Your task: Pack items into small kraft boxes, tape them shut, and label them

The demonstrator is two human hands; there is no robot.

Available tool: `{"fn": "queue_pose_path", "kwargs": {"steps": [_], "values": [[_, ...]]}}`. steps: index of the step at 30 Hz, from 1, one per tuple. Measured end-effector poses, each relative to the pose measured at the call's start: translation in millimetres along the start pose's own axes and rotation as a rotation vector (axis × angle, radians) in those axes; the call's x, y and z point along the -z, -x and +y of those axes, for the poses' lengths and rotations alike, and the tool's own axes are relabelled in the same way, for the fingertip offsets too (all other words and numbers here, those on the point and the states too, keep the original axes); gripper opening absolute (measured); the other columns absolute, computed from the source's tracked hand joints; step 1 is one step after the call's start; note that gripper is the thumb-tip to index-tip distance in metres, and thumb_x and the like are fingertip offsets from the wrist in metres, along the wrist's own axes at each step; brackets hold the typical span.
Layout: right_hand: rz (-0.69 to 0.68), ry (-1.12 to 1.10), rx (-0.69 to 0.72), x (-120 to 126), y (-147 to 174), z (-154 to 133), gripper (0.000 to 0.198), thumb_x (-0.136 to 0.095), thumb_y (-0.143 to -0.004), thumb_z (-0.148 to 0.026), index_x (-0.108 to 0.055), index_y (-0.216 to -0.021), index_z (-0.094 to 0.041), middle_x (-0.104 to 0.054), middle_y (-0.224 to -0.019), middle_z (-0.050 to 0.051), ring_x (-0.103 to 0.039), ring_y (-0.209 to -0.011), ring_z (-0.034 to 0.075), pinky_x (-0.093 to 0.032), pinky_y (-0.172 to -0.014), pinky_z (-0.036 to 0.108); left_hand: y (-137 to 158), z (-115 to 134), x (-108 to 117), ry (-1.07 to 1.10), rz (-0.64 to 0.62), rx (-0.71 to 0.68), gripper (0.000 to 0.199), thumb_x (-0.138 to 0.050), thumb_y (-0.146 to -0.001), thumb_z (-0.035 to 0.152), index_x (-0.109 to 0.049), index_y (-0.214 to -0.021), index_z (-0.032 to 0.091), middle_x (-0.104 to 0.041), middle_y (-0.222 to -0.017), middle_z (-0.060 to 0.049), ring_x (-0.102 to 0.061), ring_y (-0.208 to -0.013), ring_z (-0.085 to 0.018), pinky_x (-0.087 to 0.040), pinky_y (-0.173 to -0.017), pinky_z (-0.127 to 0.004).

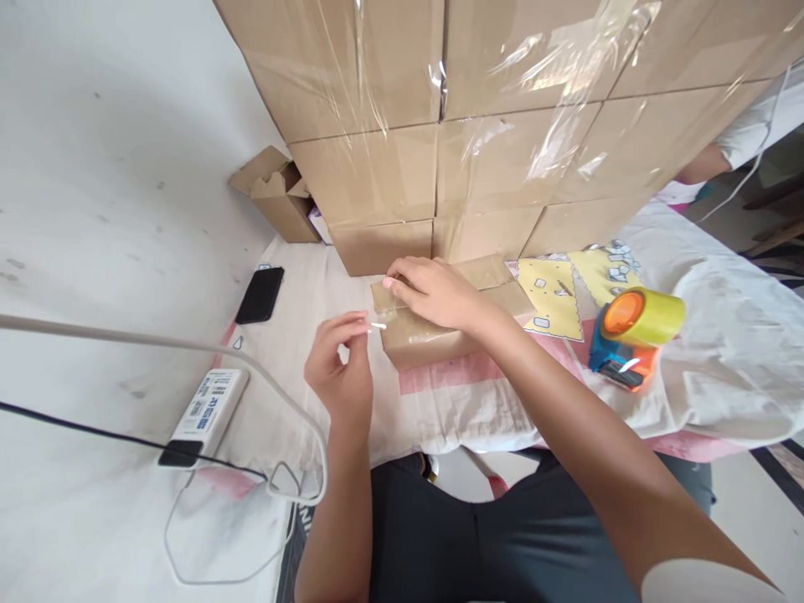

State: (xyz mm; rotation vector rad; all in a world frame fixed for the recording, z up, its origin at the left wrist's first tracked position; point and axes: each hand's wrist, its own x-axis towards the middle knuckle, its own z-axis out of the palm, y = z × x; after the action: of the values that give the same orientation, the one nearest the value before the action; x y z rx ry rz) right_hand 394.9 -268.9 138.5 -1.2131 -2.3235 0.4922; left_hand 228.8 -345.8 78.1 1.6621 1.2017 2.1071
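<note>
My left hand (342,360) is raised just left of a small taped cardboard box (433,343), its thumb and forefinger pinched together. A small, thin white piece (378,325) sticks out from the pinch towards the box; its kind is too small to make out. The box lies on the cloth-covered table, and clear tape shines along its top and edges. Across the top of this box rests my right hand (433,293), fingers loosely bent and lying near its left end, not wrapped round it.
A wall of taped cartons (383,176) stands behind. To the right are yellow printed sheets (549,301) and a tape dispenser (619,352) with a yellow roll. A phone (260,295), a power strip (210,410), cables and an open carton (276,201) are at left.
</note>
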Motion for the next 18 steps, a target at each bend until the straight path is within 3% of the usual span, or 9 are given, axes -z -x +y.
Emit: {"fn": "queue_pose_path", "kwargs": {"steps": [4,9,13,18], "values": [[-0.011,-0.005,-0.002,0,0,0,0.041,-0.035,-0.109,-0.046,-0.066,-0.108,-0.019,-0.074,-0.112,0.009,-0.065,-0.103,0.026,-0.038,-0.093,0.04,-41,-2,-10,-0.045,0.062,-0.037,0.019,-0.068,-0.089,0.008,-0.074,-0.083,0.025,-0.077,-0.094,0.0,-0.072,-0.095,-0.018,-0.049,-0.073,-0.032],[0.051,-0.123,-0.043,2,-1,1,0.038,-0.035,-0.109,-0.045,-0.063,-0.105,-0.02,-0.073,-0.11,0.008,-0.064,-0.098,0.024,-0.04,-0.089,0.037,-72,-14,-15,-0.172,-0.018,-0.112,0.02,-0.067,-0.09,0.01,-0.075,-0.081,0.026,-0.079,-0.095,0.0,-0.07,-0.095,-0.018,-0.046,-0.075,-0.034],[0.218,-0.299,-0.114,1,-5,5,0.03,-0.038,-0.106,-0.04,-0.059,-0.099,-0.02,-0.069,-0.097,0.006,-0.063,-0.092,0.021,-0.043,-0.083,0.034,-58,-25,-12,-0.084,-0.12,-0.024,0.017,-0.067,-0.09,0.013,-0.075,-0.082,0.025,-0.079,-0.095,-0.001,-0.071,-0.097,-0.019,-0.052,-0.081,-0.035],[0.262,-0.357,-0.12,-1,-6,8,0.027,-0.041,-0.105,-0.04,-0.057,-0.1,-0.02,-0.068,-0.094,0.005,-0.063,-0.091,0.021,-0.044,-0.083,0.033,-25,-29,5,-0.136,-0.355,-0.144,0.016,-0.067,-0.094,0.018,-0.077,-0.085,0.027,-0.081,-0.097,-0.002,-0.072,-0.106,-0.021,-0.054,-0.099,-0.044]]}}
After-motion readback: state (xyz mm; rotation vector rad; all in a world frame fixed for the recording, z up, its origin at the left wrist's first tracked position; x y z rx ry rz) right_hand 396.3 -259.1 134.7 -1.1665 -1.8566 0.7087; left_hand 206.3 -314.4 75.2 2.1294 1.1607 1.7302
